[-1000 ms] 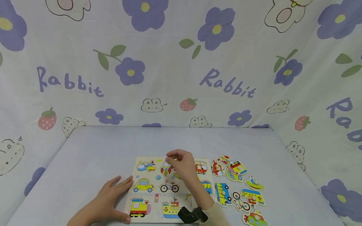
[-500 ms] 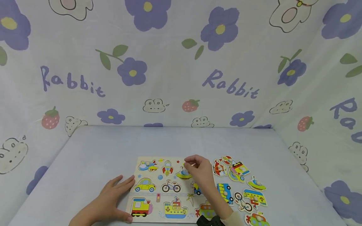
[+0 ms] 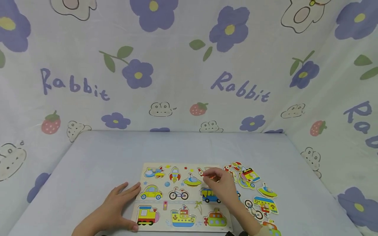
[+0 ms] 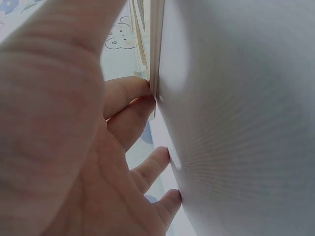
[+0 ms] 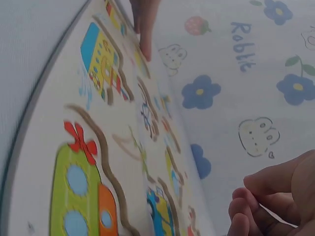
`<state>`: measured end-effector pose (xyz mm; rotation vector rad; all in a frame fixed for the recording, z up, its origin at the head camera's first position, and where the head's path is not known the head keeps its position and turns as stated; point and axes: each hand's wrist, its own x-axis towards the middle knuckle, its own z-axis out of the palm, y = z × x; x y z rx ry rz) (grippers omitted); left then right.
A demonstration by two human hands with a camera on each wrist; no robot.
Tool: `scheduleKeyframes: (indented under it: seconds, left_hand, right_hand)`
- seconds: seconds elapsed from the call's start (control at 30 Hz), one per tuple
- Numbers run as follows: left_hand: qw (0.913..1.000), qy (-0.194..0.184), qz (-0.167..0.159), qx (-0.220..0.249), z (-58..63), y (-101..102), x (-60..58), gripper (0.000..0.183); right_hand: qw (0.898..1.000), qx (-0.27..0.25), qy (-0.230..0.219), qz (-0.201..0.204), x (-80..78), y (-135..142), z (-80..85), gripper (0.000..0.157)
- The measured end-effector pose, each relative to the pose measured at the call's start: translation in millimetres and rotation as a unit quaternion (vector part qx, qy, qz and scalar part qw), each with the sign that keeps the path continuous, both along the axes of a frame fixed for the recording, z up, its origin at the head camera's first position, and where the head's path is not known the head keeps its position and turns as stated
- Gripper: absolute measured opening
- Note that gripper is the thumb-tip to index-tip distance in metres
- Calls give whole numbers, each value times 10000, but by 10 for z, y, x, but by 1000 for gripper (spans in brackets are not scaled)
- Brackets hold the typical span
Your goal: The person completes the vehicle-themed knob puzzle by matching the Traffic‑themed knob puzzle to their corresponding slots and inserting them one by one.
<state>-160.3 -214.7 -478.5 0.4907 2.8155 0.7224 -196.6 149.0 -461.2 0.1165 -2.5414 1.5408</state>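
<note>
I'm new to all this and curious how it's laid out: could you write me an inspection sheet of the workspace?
Surface: pale tabletop.
Job's things: puzzle board, airplane piece in its recess; loose pieces to the board's right.
Clutter: train piece lies partly over the car piece.
Left grip: fingers spread, touching the board's left edge.
Right grip: fingers curled by the helicopter picture; no held piece seen, contact unclear.
Cables: nothing seen.
Surroundings: fabric backdrop with flowers, strawberries and "Rabbit" lettering.
</note>
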Motion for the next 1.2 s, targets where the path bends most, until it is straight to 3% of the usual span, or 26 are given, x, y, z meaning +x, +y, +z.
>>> scheduleKeyframes:
  seconds: [0.23, 0.47, 0.63, 0.77, 0.93, 1.2]
  left_hand:
    - [10000, 52, -22, 8, -21, -2, -7, 122]
    - [10000, 91, -26, -31, -23, 2, -7, 123]
    - [10000, 67, 32, -31, -13, -8, -9, 123]
    - [10000, 40, 58, -18, -7, -16, -7, 123]
    - [10000, 89, -1, 17, -22, -24, -6, 122]
    - [9998, 159, -50, 74, -71, -24, -8, 123]
  right_hand:
    - [9989, 33, -119, -462, -68, 370, 66, 12]
    - [9979, 412, 208, -450, -154, 945, 182, 16]
    - [9984, 211, -173, -494, -287, 1236, 200, 25]
    - [9956, -87, -587, -729, -406, 1301, 125, 37]
    - [9906, -173, -919, -993, -531, 1300, -13, 38]
    - [9855, 467, -895, -1365, -642, 1288, -160, 32]
